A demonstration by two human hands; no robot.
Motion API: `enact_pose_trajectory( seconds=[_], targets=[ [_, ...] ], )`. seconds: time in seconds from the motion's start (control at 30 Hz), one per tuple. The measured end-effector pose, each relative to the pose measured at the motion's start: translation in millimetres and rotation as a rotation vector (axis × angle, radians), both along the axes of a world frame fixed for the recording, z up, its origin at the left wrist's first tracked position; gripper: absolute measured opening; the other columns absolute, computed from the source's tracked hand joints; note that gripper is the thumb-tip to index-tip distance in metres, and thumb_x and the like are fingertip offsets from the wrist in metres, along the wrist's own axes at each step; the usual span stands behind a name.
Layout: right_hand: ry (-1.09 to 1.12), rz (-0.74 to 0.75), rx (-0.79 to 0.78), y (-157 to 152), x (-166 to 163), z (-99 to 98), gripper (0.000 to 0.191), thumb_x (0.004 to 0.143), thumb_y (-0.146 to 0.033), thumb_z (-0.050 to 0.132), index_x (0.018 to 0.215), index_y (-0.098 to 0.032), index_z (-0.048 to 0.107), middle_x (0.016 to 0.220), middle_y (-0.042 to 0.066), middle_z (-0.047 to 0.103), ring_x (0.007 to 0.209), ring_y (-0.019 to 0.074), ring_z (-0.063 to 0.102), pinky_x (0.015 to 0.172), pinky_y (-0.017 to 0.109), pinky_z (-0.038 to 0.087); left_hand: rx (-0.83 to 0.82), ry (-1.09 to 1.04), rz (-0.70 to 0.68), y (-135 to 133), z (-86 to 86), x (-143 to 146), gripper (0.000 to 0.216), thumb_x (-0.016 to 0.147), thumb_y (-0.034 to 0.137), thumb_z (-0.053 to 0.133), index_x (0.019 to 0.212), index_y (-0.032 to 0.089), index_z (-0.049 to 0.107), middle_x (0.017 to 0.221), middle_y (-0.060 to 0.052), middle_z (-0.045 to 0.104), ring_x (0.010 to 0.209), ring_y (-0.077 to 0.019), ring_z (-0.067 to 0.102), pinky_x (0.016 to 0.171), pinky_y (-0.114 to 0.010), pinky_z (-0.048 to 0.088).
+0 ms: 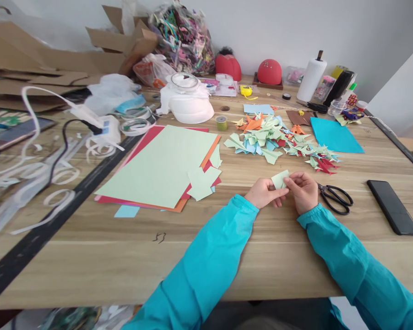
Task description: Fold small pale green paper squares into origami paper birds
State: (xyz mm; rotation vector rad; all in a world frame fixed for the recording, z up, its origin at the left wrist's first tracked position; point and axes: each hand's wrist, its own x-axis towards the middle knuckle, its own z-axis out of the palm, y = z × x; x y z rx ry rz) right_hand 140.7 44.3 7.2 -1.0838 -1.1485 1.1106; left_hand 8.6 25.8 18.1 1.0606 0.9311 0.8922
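Between my two hands is a small piece of pale green paper (279,179), partly covered by my fingers. My left hand (264,192) pinches its left side, and my right hand (301,190) grips the right side with thumb and fingers. Just right of my right hand lie scissors (336,199) with black handles, their blades partly hidden. Beyond my hands spreads a pile of folded paper pieces (270,133) in green, orange, blue and red. Small cut green pieces (202,182) rest on the corner of a stack of large coloured sheets (161,165).
A black phone (393,207) lies at the right. Blue paper (337,134) sits behind the folded pile, near a white bottle (311,80). Left are a power strip (106,130) with cables and cardboard boxes (62,59). A thread spool (221,122) stands mid-table.
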Motion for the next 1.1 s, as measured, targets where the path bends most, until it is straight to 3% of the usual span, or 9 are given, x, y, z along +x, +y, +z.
enact_pose_trajectory(
  seconds=[1.1],
  targets=[
    [0.051,-0.010,0.015,3.7,2.5,-2.8,0.027,0.059,-0.030,0.073,0.071,-0.017,0.053,0.050,-0.005,0.056,0.042,0.0082,0.049,0.042,0.021,0.040,-0.121,-0.073,-0.063,3.2,-3.1,-2.6,0.012,0.074,0.018,0.059,0.071,0.008,0.053,0.056,-0.004,0.062,0.042,-0.0122,0.058,0.042,-0.023,0.046]
  ],
)
